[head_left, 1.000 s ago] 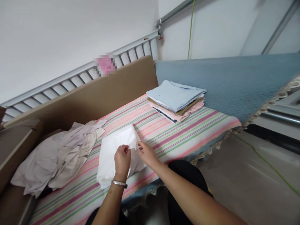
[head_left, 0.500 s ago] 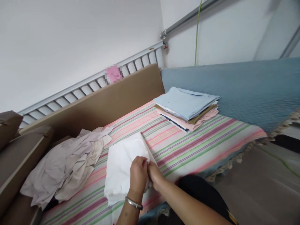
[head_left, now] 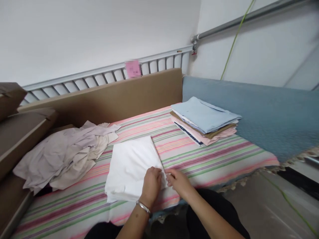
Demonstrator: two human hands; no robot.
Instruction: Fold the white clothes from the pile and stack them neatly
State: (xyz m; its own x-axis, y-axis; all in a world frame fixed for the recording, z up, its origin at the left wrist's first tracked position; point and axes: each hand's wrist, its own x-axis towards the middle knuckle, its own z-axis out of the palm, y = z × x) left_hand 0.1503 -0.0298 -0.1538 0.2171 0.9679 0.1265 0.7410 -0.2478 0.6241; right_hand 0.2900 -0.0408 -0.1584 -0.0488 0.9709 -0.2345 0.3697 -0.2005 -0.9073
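A folded white cloth (head_left: 129, 162) lies flat on the striped bed sheet (head_left: 214, 159) in front of me; I cannot tell whether it is a garment. My left hand (head_left: 151, 186), with a silver bangle on its wrist, rests over the near right part of the cloth, fingers curled on its edge. Just to the right, my right hand (head_left: 179, 182) pinches the cloth's near right corner between thumb and fingers. The left fingertips are partly hidden behind the hand.
A stack of folded clothes (head_left: 206, 116), light blue on top, sits at the back right against the blue-covered backrest (head_left: 249, 106). To the left lies a crumpled heap of pale clothes (head_left: 67, 156) beside brown cushions (head_left: 22, 129). A brown board (head_left: 124, 93) runs along the back.
My right hand has moved apart from my left, to the right along the cloth's edge. The left hand stays on the cloth. My view has tilted and shifted.
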